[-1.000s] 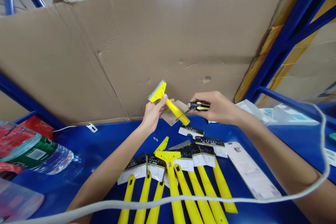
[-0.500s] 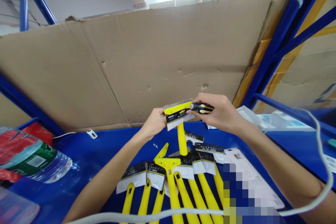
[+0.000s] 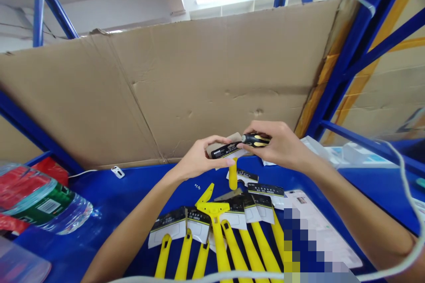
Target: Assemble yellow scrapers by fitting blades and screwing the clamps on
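White cable (image 3: 232, 275) runs along the bottom edge of the frame, close enough to the left forearm (image 3: 139, 221) that it might snag and jerk the work; just beyond, at bottom centre, yellow handles (image 3: 222, 247) lie fanned out with black-and-white packets (image 3: 172, 216) at their upper ends, and anything dropped there could knock that row askew; in the centre of the frame, the left hand (image 3: 199, 159) pinches a card (image 3: 222, 150), thumb in front and fingers behind, together, it seems, with a yellow scraper (image 3: 233, 177); the right hand (image 3: 278, 139) is curled round a black-and-yellow screwdriver (image 3: 257, 140), its fingertips at the card's right end, though whether they pinch it too I cannot tell; busy with the tool, they could let the card skew or crease, and a slack left thumb could let the scraper slide down; of that scraper only a smooth, bright, round-ended handle shows, hanging nearly upright; its head is hidden, so a bare edge there, if any, could nick a finger; the card is black over white, a tan flap (image 3: 236, 137) above it; behind, a creased cardboard sheet (image 3: 232, 75) spans the frame.
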A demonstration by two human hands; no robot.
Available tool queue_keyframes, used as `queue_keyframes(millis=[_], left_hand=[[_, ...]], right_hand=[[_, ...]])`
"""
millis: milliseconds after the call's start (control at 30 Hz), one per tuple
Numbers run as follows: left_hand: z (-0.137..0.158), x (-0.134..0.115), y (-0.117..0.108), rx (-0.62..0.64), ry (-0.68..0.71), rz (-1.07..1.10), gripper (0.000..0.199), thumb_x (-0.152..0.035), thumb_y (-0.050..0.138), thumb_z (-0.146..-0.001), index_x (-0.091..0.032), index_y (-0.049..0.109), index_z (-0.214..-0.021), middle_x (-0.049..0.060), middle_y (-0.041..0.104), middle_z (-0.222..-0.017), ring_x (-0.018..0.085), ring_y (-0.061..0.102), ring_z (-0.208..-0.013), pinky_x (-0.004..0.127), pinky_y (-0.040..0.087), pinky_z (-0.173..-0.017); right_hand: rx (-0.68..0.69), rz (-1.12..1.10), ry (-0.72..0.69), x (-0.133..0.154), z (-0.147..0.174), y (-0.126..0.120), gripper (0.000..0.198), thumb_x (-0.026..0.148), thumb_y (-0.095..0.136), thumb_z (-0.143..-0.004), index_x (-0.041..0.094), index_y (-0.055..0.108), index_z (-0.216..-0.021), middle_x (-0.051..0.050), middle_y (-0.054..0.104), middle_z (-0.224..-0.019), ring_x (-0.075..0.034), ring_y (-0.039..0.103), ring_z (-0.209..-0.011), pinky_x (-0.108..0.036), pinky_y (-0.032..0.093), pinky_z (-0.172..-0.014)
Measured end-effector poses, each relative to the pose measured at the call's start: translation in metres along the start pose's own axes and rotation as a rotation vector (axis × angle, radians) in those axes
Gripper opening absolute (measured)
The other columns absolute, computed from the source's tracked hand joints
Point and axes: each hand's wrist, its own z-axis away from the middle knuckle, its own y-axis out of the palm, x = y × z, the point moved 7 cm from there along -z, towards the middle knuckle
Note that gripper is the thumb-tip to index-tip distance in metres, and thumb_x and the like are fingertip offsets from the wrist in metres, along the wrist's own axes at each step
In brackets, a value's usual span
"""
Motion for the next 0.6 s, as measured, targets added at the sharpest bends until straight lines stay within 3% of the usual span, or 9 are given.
queue_keyframes(millis=[133, 300, 433, 500, 600], left_hand=[[0.001, -0.010, -0.001, -0.074, 0.063, 0.058, 0.045, -0.031, 0.097, -0.075, -0.022, 0.080, -0.117, 0.010, 0.081, -0.111, 0.024, 0.076, -0.089, 0.037, 0.062, -0.078], [0.001, -0.014, -0.023, -0.244, 0.118, 0.215, 0.066, -0.029, 0.100, -0.073, -0.025, 0.072, -0.132, 0.011, 0.082, -0.117, 0.030, 0.079, -0.099, 0.043, 0.066, -0.085], [0.001, -0.017, -0.037, -0.326, 0.176, 0.323, 0.058, -0.026, 0.102, -0.070, -0.023, 0.074, -0.121, 0.007, 0.082, -0.107, 0.024, 0.078, -0.095, 0.035, 0.063, -0.085], [0.002, -0.018, -0.036, -0.301, 0.183, 0.406, 0.050, -0.024, 0.101, -0.072, -0.021, 0.075, -0.114, 0.004, 0.080, -0.100, 0.019, 0.075, -0.088, 0.030, 0.060, -0.084], [0.003, -0.018, -0.022, -0.194, 0.150, 0.563, 0.040, -0.024, 0.098, -0.073, -0.020, 0.074, -0.105, 0.001, 0.075, -0.086, 0.016, 0.070, -0.077, 0.029, 0.057, -0.079]], right_hand=[[-0.021, -0.005, 0.038, 0.000, 0.000, -0.001, 0.021, 0.042, 0.081, -0.093, 0.023, 0.071, -0.094, -0.003, 0.076, -0.087, -0.018, 0.065, -0.072, -0.032, 0.046, -0.064], [-0.092, -0.072, 0.195, -0.020, -0.003, -0.005, 0.045, 0.057, 0.085, -0.087, 0.022, 0.071, -0.112, -0.010, 0.079, -0.114, -0.025, 0.072, -0.091, -0.038, 0.054, -0.077], [0.175, -0.269, 0.233, -0.026, -0.003, 0.018, 0.053, 0.059, 0.087, -0.084, 0.022, 0.074, -0.120, -0.010, 0.080, -0.120, -0.029, 0.073, -0.107, -0.045, 0.056, -0.094], [0.326, -0.387, 0.211, -0.021, 0.001, 0.034, 0.050, 0.056, 0.087, -0.085, 0.022, 0.074, -0.119, -0.008, 0.080, -0.115, -0.026, 0.072, -0.102, -0.042, 0.057, -0.090], [0.423, -0.538, 0.194, -0.007, 0.006, 0.055, 0.044, 0.051, 0.090, -0.084, 0.020, 0.075, -0.112, -0.003, 0.077, -0.100, -0.020, 0.067, -0.087, -0.035, 0.056, -0.077]])
